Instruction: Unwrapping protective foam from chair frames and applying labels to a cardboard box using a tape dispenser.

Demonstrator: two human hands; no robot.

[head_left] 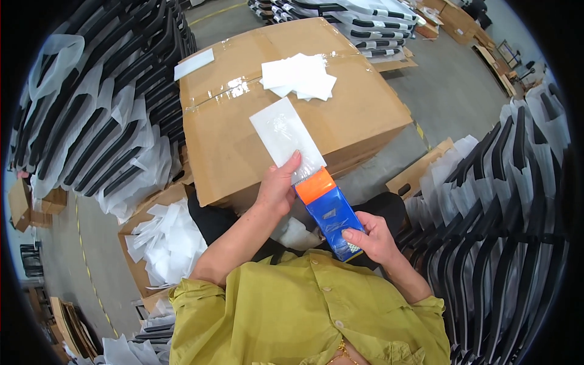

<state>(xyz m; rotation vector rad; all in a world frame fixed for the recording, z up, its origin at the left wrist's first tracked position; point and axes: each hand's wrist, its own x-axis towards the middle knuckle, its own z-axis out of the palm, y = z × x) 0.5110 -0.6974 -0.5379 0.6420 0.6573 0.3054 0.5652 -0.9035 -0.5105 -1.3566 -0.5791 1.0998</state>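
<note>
My left hand (pixel 278 190) grips a flat white sheet (pixel 283 129) with a shiny clear film over it, thumb on top near the sheet's lower end. That end meets the orange end of a flat blue-and-orange packet (pixel 333 220). My right hand (pixel 376 236) is closed round the packet's near blue end, thumb on its face. Both things are held just in front of a large brown carton (pixel 347 112). On the carton lies a loose pile of white sheets (pixel 298 76), with a single white piece (pixel 194 64) at its far left edge.
A box of white sheets (pixel 167 240) stands to my left. Black curved frames wrapped in white foam are stacked at left (pixel 103 134) and right (pixel 493 225). More wrapped frames (pixel 371 30) stand behind the carton. Cartons (pixel 459 24) sit at the far right.
</note>
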